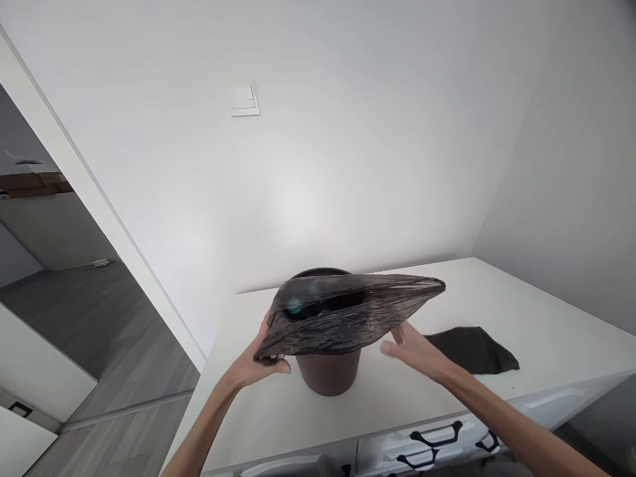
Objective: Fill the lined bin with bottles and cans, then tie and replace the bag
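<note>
A thin, see-through black bin bag [328, 331] is stretched wide over the mouth of a dark brown bucket-like bin [330, 374] on the white cabinet top. The bag's opening gapes in the middle, and a long end of it sticks out to the right. My left hand [253, 361] grips the bag's left corner, thumb in front and fingers mostly hidden behind the film. Under the bag's right side is my right hand [412, 348], thumb apart, with some fingertips hidden by the bag. A folded piece of black material [474, 350] lies right of the bin.
The white cabinet top [546, 331] meets the wall behind, where a light switch [243, 99] is fixed. Drawers with black handles [437, 435] are below the front edge. To the left are a white door frame [99, 192] and grey wood-look floor [134, 371].
</note>
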The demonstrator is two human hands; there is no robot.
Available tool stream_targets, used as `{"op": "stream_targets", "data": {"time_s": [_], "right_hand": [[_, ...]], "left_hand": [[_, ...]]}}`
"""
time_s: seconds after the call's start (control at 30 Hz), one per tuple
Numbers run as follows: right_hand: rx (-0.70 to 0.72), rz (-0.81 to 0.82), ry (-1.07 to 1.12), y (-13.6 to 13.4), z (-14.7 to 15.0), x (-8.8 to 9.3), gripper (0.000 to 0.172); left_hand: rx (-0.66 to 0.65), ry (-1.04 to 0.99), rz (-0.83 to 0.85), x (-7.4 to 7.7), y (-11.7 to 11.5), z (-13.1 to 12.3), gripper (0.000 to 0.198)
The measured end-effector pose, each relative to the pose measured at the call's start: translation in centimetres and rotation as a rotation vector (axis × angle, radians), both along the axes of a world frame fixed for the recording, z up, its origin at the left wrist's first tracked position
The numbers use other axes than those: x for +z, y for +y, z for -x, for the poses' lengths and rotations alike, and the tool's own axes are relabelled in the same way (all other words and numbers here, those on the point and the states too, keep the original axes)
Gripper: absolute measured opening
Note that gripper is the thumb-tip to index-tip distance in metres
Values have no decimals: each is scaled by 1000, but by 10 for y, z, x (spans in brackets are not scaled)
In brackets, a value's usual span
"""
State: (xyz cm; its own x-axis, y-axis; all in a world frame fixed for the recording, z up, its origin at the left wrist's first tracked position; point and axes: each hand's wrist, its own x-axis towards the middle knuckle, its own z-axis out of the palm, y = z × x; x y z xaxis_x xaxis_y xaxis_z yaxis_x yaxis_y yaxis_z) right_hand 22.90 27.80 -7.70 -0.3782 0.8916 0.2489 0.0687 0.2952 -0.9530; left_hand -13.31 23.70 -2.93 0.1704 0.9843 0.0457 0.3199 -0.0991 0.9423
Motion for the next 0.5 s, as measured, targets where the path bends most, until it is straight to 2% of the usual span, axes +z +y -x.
{"op": "stream_targets", "data": {"time_s": [0.13,0.23,0.33,0.4,0.47,0.5], "right_hand": [[-66,75,194,23,12,54,77],[-118,109,270,31,21,85,59],[-113,123,404,37,26,102,55],[-89,139,497,38,28,108,52],[-59,161,571,39,30,111,48],[-46,170,596,39,31,111,47]], "left_hand": [[192,-74,-210,39,6,-28,68],[232,-126,-244,74,5,-41,52],[290,-160,-291,105,4,-40,51],[381,-205,-382,120,5,-33,50],[503,-304,-515,126,6,-25,49],[573,-365,-575,123,6,-22,50]]}}
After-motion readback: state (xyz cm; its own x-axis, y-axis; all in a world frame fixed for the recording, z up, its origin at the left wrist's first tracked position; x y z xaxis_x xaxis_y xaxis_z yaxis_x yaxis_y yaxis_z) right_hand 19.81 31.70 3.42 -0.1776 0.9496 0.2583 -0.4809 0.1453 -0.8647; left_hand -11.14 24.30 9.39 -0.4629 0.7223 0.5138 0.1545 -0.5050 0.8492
